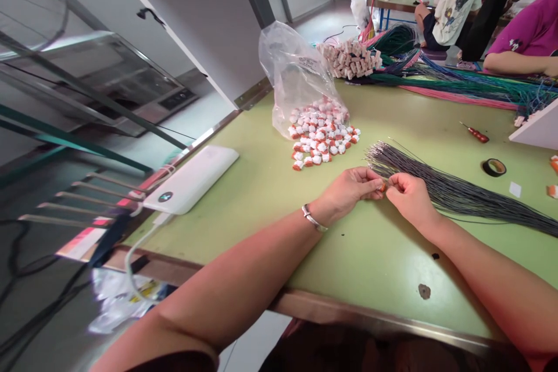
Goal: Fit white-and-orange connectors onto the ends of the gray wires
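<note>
Between the fingertips of my left hand (360,186) is a small white-and-orange plastic connector (383,186), mostly covered by the fingers. My right hand (407,195) is pinched close against it, apparently on the end of a thin dark wire that I can barely make out. Just behind the hands lies a bundle of dark wires (457,183) with bare metal tips at its left end. Farther back, a heap of white-and-orange connectors (320,139) spills from a clear plastic bag (292,64).
A white power bank (192,180) with a cable lies at the table's left edge. To the right are black tape (494,167) and a red-handled pointed tool (475,132). Coloured wire bundles (457,81) run along the back. A person in a purple sleeve (527,29) sits opposite.
</note>
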Tool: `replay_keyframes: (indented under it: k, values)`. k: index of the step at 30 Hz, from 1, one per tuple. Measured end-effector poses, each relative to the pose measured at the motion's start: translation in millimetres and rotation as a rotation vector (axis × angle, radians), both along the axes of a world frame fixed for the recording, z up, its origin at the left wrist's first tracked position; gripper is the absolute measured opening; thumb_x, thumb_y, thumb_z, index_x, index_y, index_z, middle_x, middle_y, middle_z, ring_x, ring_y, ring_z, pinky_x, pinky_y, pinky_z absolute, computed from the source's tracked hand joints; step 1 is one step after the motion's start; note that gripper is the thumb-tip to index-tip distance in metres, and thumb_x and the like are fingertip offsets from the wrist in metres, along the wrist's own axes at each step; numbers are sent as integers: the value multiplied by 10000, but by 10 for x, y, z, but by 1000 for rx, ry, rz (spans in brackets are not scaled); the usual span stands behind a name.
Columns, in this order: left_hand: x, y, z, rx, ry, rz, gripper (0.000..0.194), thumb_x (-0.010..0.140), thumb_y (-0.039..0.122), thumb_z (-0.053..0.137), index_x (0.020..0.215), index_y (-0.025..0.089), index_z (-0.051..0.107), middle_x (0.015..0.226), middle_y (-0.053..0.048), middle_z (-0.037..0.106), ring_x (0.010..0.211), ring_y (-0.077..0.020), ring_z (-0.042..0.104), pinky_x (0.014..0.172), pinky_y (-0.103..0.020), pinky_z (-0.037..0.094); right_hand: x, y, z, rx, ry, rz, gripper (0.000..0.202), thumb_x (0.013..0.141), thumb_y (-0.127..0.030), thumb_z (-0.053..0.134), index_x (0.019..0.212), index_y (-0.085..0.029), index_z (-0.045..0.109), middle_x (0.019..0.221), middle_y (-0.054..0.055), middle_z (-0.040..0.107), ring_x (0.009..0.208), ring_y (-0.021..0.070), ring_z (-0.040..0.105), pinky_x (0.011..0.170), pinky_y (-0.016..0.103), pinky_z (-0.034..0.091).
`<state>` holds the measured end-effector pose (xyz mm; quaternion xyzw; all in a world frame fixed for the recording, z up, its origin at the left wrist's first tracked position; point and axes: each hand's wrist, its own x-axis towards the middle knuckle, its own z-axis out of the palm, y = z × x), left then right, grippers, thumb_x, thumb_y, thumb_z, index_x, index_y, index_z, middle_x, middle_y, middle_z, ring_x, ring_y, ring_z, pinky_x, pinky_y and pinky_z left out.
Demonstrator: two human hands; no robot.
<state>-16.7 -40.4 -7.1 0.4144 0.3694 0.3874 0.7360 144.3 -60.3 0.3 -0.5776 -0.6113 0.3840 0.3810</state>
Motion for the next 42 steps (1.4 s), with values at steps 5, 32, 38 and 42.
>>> replay_keyframes:
  k: [5, 32, 38, 42]
  values:
    - [-38, 16, 41, -62, -40, -25, 323, 630, 294, 843, 754, 105, 613, 721, -10, 671, 625, -98, 651, 681, -239, 505, 29, -24, 53, -108, 114, 6, 119, 626, -297, 535, 624, -179, 552, 473, -69, 389, 436, 66, 269, 423, 228, 225]
    - [-271, 5, 354, 237, 625, -501, 137, 706, 294, 703, 698, 160, 671, 577, 18, 636, 427, -69, 490, 451, -204, 369, 102, 31, 34, 172, -343, 220, 68, 693, -211, 535, 719, -193, 596, 620, -13, 579, 522, 110, 452, 524, 241, 361]
    - [-367, 86, 324, 582, 883, -327, 205, 751, 353, 655, 717, 162, 723, 700, -22, 661, 649, -147, 590, 619, -253, 452, 146, 200, -41, 274, -817, 50, 202, 832, -334, 537, 900, -201, 673, 933, 69, 638, 724, 171, 567, 581, 280, 368]
    - [-304, 160, 171, 830, 1040, -43, 402, 714, 300, 716, 1094, 178, 670, 986, -74, 627, 866, -186, 590, 809, -319, 486, 91, 119, -65, 307, -890, 159, 180, 862, -316, 520, 879, -209, 664, 927, 63, 630, 802, 187, 572, 586, 287, 361]
